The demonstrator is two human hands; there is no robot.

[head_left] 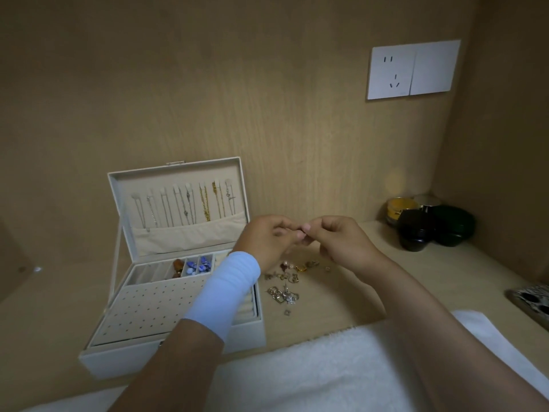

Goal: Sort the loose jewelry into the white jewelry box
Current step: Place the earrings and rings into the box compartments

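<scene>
My feed shows 2 hands meeting at the fingertips. The left hand [267,237] and the right hand [341,239] each curl their fingers inward and pinch 1 tiny piece [300,233], too small for me to name. I judge it is held up to be inspected or untangled before a slot is picked. Both wrists are raised off the table [386,292] with the forearms converging, the left in a white wrap [228,289]. Directly below lies the pile [285,285] of loose jewelry, just beside the open box [142,362]. Its lid [175,171] stands upright, hung with chains.
</scene>
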